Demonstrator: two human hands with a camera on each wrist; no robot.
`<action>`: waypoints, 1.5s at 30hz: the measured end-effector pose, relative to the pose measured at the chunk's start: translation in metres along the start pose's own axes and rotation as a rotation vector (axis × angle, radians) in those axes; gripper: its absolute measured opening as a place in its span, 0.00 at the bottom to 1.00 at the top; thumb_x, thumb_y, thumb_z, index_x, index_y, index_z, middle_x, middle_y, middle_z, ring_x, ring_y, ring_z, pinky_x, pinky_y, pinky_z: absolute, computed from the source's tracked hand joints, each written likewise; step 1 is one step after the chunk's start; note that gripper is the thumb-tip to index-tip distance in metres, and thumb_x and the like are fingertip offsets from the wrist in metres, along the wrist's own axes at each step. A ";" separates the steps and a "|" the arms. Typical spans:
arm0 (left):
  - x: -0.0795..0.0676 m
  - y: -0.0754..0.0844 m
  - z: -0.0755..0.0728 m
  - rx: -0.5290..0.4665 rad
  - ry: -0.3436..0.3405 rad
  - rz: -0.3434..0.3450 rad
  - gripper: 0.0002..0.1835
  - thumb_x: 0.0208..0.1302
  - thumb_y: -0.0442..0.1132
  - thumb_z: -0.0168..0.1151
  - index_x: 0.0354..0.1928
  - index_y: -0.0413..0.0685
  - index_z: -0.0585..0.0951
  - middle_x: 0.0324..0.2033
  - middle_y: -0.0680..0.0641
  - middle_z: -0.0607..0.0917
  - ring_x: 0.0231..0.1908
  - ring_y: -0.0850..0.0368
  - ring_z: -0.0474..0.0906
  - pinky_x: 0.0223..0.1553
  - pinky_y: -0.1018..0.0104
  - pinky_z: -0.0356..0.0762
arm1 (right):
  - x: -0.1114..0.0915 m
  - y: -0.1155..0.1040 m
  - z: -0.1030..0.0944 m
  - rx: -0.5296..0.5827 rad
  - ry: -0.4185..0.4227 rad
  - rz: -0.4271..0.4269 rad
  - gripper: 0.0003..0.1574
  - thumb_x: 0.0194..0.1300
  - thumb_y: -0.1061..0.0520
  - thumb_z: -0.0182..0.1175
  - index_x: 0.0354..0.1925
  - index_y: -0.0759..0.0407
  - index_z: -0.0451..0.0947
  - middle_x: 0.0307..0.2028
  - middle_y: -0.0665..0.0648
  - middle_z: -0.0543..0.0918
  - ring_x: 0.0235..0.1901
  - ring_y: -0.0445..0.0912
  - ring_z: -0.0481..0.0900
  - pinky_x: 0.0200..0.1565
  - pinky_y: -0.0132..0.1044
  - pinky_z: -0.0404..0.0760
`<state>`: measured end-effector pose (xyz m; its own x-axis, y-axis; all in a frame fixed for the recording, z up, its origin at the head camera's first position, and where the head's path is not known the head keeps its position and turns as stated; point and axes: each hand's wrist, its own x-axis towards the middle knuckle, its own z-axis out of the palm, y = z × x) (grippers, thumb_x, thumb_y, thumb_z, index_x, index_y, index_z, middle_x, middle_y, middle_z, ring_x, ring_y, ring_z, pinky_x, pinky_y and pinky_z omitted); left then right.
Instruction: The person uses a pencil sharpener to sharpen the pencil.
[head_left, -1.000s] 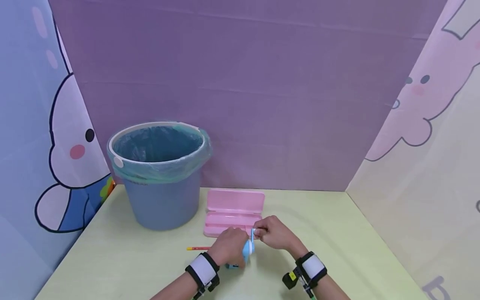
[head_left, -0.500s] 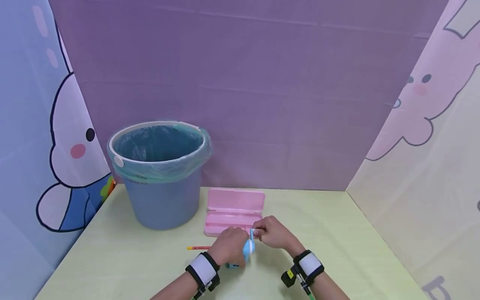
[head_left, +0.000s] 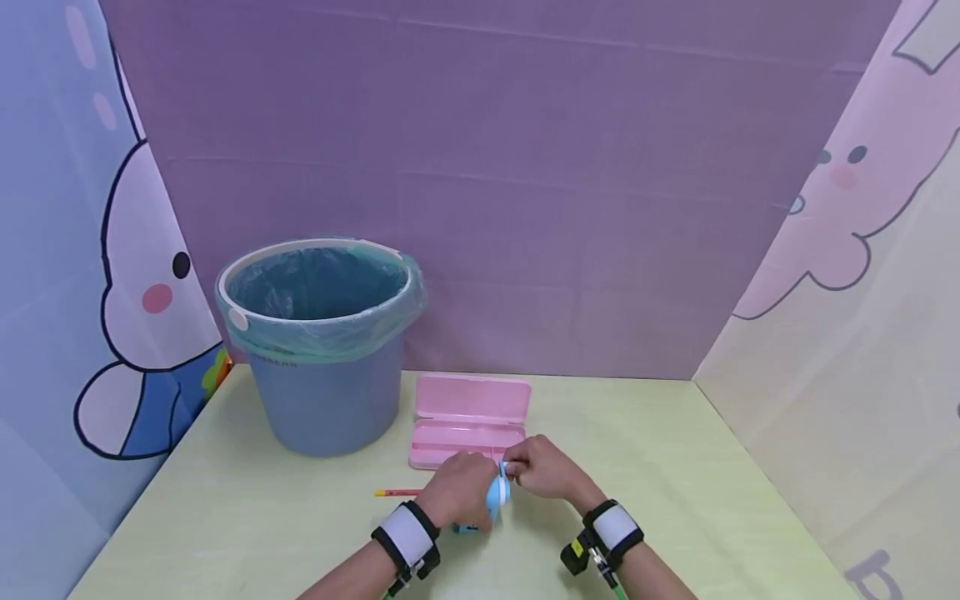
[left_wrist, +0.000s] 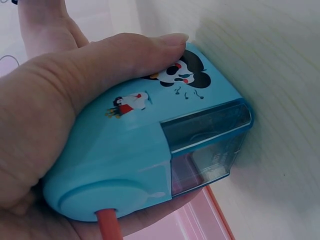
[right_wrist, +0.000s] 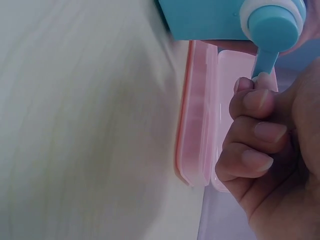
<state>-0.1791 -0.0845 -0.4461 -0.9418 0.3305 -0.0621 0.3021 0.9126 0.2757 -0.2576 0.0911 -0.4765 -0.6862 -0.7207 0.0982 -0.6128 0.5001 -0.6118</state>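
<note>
- Left hand (head_left: 459, 490), thumb and fingers wrapped round the blue sharpener (left_wrist: 120, 145); red pencil (head_left: 399, 492) set in its left end;
- pink case (head_left: 472, 404), lid up, on the desk (head_left: 675, 475), just beyond the sharpener;
- right hand (head_left: 546, 471), fingers curled, pinching the sharpener's blue crank (right_wrist: 265, 61) at its right side.

I've got a purple back wall (head_left: 525, 167) on my head feed, plain, faint horizontal creases. Left wall (head_left: 45, 250): blue, big pale cartoon (head_left: 142, 317) in thick black outline, dark oval eye, reddish cheek. Right wall (head_left: 862, 400): off-white, pink cartoon (head_left: 847, 217) up top, thin grey outline, purplish mark (head_left: 873, 571) low down. Table (head_left: 660, 500) is pale yellow-green, back edge at the purple wall; my wrist feeds show faint streaky grain. Light looks soft, table shadows blurry.
</note>
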 end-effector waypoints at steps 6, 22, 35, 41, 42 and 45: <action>0.000 0.001 0.000 0.009 -0.001 -0.003 0.23 0.37 0.44 0.87 0.32 0.50 0.81 0.24 0.56 0.76 0.28 0.60 0.70 0.37 0.68 0.69 | 0.000 0.004 0.004 -0.002 -0.023 0.023 0.13 0.63 0.70 0.57 0.26 0.57 0.81 0.19 0.44 0.70 0.19 0.34 0.62 0.25 0.26 0.61; 0.001 0.000 -0.001 0.012 0.024 0.017 0.22 0.36 0.43 0.87 0.34 0.51 0.84 0.25 0.57 0.79 0.28 0.61 0.71 0.37 0.68 0.71 | -0.005 0.005 0.014 0.014 -0.093 0.031 0.10 0.56 0.70 0.59 0.25 0.59 0.82 0.19 0.43 0.72 0.19 0.33 0.63 0.26 0.25 0.63; 0.000 -0.001 0.001 -0.015 -0.004 0.004 0.21 0.36 0.42 0.87 0.33 0.52 0.84 0.25 0.58 0.79 0.29 0.61 0.71 0.37 0.67 0.70 | -0.012 0.004 0.021 0.006 -0.124 0.107 0.08 0.52 0.68 0.62 0.21 0.59 0.82 0.14 0.41 0.68 0.15 0.34 0.61 0.21 0.27 0.58; 0.000 0.000 -0.001 -0.005 0.011 0.008 0.21 0.35 0.42 0.87 0.32 0.51 0.84 0.25 0.57 0.77 0.27 0.60 0.70 0.35 0.68 0.69 | -0.014 0.000 0.021 -0.007 -0.135 0.103 0.09 0.54 0.68 0.61 0.21 0.60 0.82 0.14 0.42 0.69 0.14 0.34 0.61 0.21 0.27 0.58; 0.000 0.000 -0.001 -0.003 0.011 0.010 0.22 0.35 0.42 0.87 0.32 0.51 0.83 0.25 0.57 0.77 0.27 0.60 0.70 0.35 0.68 0.69 | -0.015 -0.001 0.021 -0.005 -0.141 0.103 0.09 0.55 0.69 0.61 0.21 0.60 0.82 0.14 0.42 0.69 0.14 0.34 0.61 0.21 0.27 0.58; 0.000 0.000 -0.001 0.012 0.013 0.019 0.22 0.35 0.43 0.87 0.32 0.51 0.83 0.25 0.57 0.76 0.27 0.60 0.69 0.36 0.68 0.68 | -0.017 -0.003 0.021 -0.004 -0.153 0.097 0.10 0.56 0.69 0.62 0.21 0.60 0.82 0.14 0.41 0.69 0.14 0.34 0.61 0.20 0.27 0.58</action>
<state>-0.1791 -0.0845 -0.4451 -0.9378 0.3445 -0.0442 0.3215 0.9091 0.2648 -0.2360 0.0917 -0.4932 -0.6747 -0.7336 -0.0813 -0.5487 0.5721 -0.6096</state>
